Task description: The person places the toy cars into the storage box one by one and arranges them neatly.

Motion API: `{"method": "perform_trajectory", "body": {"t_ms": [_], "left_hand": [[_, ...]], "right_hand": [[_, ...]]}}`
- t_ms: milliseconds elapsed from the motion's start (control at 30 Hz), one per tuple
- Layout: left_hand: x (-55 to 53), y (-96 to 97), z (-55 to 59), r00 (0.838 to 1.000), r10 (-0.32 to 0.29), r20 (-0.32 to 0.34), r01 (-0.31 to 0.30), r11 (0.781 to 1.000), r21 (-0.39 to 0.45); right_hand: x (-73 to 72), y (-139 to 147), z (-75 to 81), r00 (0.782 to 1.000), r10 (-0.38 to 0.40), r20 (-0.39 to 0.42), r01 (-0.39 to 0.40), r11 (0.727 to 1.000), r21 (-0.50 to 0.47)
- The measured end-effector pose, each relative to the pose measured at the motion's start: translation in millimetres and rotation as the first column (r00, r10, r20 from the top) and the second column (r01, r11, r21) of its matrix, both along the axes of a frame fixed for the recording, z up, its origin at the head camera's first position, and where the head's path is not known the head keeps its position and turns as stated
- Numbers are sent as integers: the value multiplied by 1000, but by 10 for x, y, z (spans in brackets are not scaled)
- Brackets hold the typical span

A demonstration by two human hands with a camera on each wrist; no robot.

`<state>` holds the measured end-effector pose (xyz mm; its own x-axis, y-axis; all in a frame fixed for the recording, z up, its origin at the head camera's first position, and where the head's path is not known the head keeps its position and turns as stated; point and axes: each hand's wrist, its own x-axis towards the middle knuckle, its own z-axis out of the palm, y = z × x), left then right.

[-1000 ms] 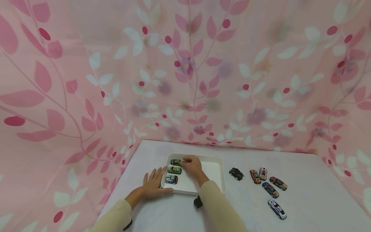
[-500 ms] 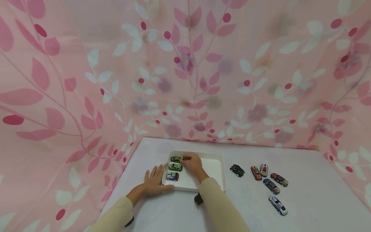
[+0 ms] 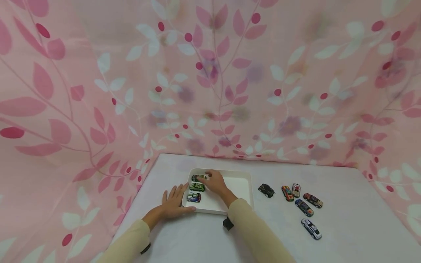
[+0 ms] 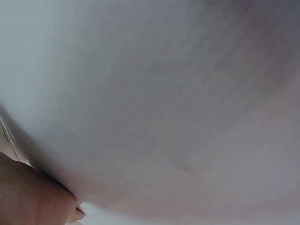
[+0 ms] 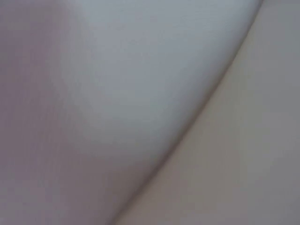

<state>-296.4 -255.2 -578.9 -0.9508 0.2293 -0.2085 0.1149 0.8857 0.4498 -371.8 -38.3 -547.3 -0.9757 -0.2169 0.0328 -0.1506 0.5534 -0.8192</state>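
Observation:
Three toy cars stand in a column at the left end of a white tray (image 3: 238,188). The far one is a dark green patterned car (image 3: 194,178), the middle one a bright green car (image 3: 197,187), the near one a blue and white car (image 3: 194,197). My right hand (image 3: 217,183) reaches into the tray, its thumb and a finger spread apart at the far car, partly covering it. Flat on the table, my left hand (image 3: 172,205) has its fingers spread along the tray's left wall. In the left wrist view only part of the left hand (image 4: 35,194) shows.
Right of the tray lies a black toy car (image 3: 266,190). Farther right are several more, including an orange-red car (image 3: 287,193), a dark blue car (image 3: 304,208) and a white and black car (image 3: 311,229). Floral pink cloth (image 3: 230,91) closes off the table's back and sides.
The right hand's thumb and finger have come apart at the far car, with the thumb now lying over it. The left hand stays against the tray. The head view has shifted slightly.

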Motion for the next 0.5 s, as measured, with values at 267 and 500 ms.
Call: {"method": "perform_trajectory", "body": {"t_ms": [267,500], "left_hand": [[27,-40,-37,1000,5,5,-5,1000,-3],[25,13,94,1000,-14,25,13,1000,20]], "right_hand": [[23,191,197,950,169,-264,-51,915,401],[-68,741,286,954,148,-262,23,833,553]]}}
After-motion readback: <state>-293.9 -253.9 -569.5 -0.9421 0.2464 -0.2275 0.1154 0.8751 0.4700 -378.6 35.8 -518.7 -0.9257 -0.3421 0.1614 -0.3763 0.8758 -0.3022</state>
